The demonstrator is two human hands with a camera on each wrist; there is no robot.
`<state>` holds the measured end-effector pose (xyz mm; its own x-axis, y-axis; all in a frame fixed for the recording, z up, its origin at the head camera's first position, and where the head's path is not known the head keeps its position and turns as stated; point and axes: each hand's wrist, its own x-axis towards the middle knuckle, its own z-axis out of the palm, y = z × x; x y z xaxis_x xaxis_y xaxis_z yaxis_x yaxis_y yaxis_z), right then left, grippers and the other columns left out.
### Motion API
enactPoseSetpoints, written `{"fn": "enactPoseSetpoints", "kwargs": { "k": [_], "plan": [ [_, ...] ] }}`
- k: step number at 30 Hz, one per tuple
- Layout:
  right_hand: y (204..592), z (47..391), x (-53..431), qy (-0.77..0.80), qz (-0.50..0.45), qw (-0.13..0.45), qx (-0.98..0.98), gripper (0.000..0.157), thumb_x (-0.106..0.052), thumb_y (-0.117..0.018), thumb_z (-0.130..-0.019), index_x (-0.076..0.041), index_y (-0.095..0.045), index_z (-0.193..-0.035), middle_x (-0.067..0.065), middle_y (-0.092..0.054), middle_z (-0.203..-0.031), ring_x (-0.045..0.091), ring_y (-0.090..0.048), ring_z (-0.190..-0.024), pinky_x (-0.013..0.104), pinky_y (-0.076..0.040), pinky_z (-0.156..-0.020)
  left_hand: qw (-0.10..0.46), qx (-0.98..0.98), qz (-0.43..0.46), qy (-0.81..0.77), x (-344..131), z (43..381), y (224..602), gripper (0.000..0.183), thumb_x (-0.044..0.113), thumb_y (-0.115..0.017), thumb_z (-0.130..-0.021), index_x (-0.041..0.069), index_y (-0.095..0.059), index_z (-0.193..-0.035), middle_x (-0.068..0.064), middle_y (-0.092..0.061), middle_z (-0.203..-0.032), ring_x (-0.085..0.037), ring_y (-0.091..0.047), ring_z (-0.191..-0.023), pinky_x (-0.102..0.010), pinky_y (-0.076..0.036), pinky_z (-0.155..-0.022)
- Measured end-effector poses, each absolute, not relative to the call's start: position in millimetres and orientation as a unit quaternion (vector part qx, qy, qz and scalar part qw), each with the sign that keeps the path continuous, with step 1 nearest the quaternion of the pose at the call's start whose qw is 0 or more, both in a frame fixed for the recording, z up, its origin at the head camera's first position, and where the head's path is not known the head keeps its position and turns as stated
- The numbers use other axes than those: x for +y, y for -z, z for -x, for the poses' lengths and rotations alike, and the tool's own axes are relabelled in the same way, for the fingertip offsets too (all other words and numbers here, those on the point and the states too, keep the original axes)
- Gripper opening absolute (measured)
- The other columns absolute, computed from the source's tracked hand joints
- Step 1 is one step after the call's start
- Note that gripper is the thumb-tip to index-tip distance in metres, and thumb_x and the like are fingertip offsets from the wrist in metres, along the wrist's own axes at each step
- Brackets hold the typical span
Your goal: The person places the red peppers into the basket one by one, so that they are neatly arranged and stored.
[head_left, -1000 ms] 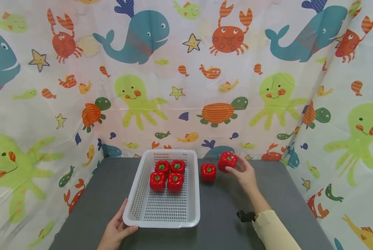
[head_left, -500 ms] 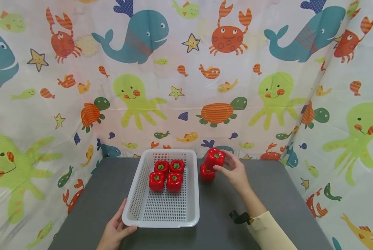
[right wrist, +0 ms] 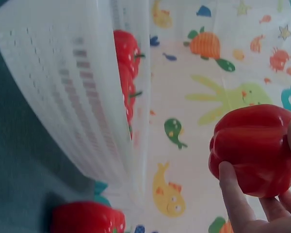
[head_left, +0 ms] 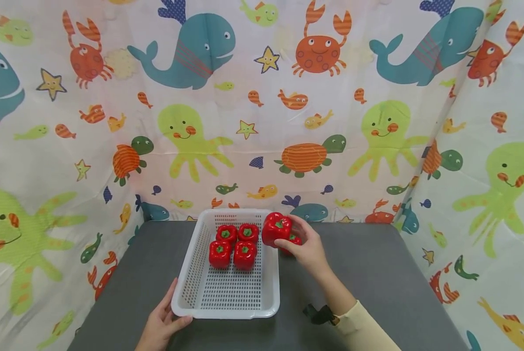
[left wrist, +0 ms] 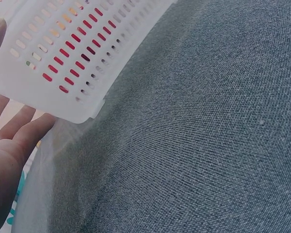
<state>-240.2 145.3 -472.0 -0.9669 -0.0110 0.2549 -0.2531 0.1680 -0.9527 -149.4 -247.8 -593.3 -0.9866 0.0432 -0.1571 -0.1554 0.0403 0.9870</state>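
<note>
In the head view, a white perforated plastic basket (head_left: 271,292) stands on the dark table, with several red bell peppers (head_left: 245,255) grouped in its far part. My right hand (head_left: 308,246) grips another red bell pepper (head_left: 276,229), held raised over the basket's right rim; the right wrist view shows thumb and fingers around this pepper (right wrist: 252,145). Below that hand and partly hidden, one more bell pepper (right wrist: 85,217) sits on the table just outside the basket. My left hand (head_left: 161,319) holds the basket's near left corner, thumb and fingers on either side of the corner.
A grey-black table top (head_left: 358,273) extends on both sides of the basket. A curtain (head_left: 253,161) printed with sea animals encloses the back and both sides. A black strap piece (head_left: 318,314) hangs at the right wrist, by a cream sleeve (head_left: 363,324).
My right hand has carried the bell pepper leftward, from right of the pepper on the table, across it, to the basket's right rim. My left hand stays at the corner.
</note>
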Motion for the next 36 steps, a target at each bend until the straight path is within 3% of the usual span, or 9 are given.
{"fn": "enactPoseSetpoints", "kwargs": {
  "k": [7, 11, 19, 26, 28, 32, 36],
  "plan": [
    [476.6, 227.1, 123.0, -0.652, -0.115, 0.083, -0.745, 0.071, -0.027, -0.086, -0.081, -0.027, -0.051, -0.143, 0.000, -0.058, -0.140, 0.029, -0.062, -0.123, 0.042, -0.060, -0.089, 0.077, 0.723, 0.041, -0.686, -244.9, 149.5, 592.4, 0.107, 0.015, -0.084, -0.083, 0.031, -0.015, -0.163, -0.006, -0.024, -0.167, -0.028, -0.038, -0.144, -0.028, -0.053, -0.099],
    [477.7, 221.1, 109.1, -0.646, -0.124, 0.083, -0.749, 0.069, -0.023, -0.086, -0.081, -0.027, -0.052, -0.142, 0.000, -0.057, -0.140, 0.030, -0.062, -0.122, 0.042, -0.060, -0.088, 0.077, 0.719, 0.040, -0.690, -244.1, 148.4, 589.8, 0.107, 0.013, -0.083, -0.083, 0.031, -0.015, -0.163, -0.006, -0.023, -0.167, -0.029, -0.035, -0.146, -0.028, -0.052, -0.099],
    [482.3, 210.1, 79.7, -0.640, -0.133, 0.030, -0.756, 0.071, -0.026, -0.086, -0.081, -0.017, -0.050, -0.141, 0.003, -0.053, -0.143, 0.034, -0.057, -0.125, 0.044, -0.059, -0.091, 0.074, 0.719, 0.032, -0.690, -244.6, 147.5, 590.7, 0.106, 0.013, -0.082, -0.084, 0.029, -0.014, -0.163, -0.008, -0.022, -0.168, -0.016, -0.041, -0.142, -0.028, -0.052, -0.100],
    [493.1, 209.7, 50.5, -0.640, -0.138, -0.042, -0.755, 0.068, -0.025, -0.087, -0.079, -0.021, -0.050, -0.137, 0.003, -0.056, -0.138, 0.028, -0.059, -0.117, 0.039, -0.061, -0.086, 0.069, 0.715, 0.031, -0.695, -245.9, 149.2, 594.7, 0.107, 0.011, -0.082, -0.083, 0.028, -0.013, -0.163, -0.010, -0.021, -0.168, 0.014, -0.047, -0.123, -0.026, -0.053, -0.099],
    [497.5, 209.5, 42.6, -0.635, -0.133, -0.048, -0.760, 0.069, -0.025, -0.088, -0.079, -0.021, -0.050, -0.136, 0.002, -0.056, -0.138, 0.026, -0.061, -0.115, 0.038, -0.061, -0.085, 0.067, 0.718, 0.034, -0.691, -245.6, 149.0, 594.3, 0.108, 0.011, -0.083, -0.083, 0.028, -0.013, -0.163, -0.011, -0.022, -0.167, 0.012, -0.048, -0.124, -0.027, -0.053, -0.099],
    [505.8, 207.6, 29.3, -0.607, -0.111, -0.048, -0.785, 0.071, -0.029, -0.090, -0.076, -0.023, -0.050, -0.134, 0.000, -0.058, -0.135, 0.022, -0.062, -0.114, 0.038, -0.061, -0.086, 0.072, 0.721, 0.040, -0.688, -244.7, 148.6, 592.9, 0.108, 0.014, -0.083, -0.083, 0.030, -0.013, -0.163, -0.008, -0.022, -0.167, -0.004, -0.047, -0.135, -0.030, -0.053, -0.100],
    [511.5, 207.5, 19.2, -0.582, -0.106, -0.053, -0.805, 0.069, -0.027, -0.091, -0.075, -0.021, -0.051, -0.131, 0.001, -0.059, -0.133, 0.022, -0.061, -0.114, 0.042, -0.060, -0.090, 0.073, 0.718, 0.036, -0.691, -245.8, 147.9, 592.6, 0.107, 0.012, -0.082, -0.084, 0.030, -0.013, -0.163, -0.009, -0.022, -0.167, 0.002, -0.049, -0.131, -0.030, -0.053, -0.100]
  ]
}}
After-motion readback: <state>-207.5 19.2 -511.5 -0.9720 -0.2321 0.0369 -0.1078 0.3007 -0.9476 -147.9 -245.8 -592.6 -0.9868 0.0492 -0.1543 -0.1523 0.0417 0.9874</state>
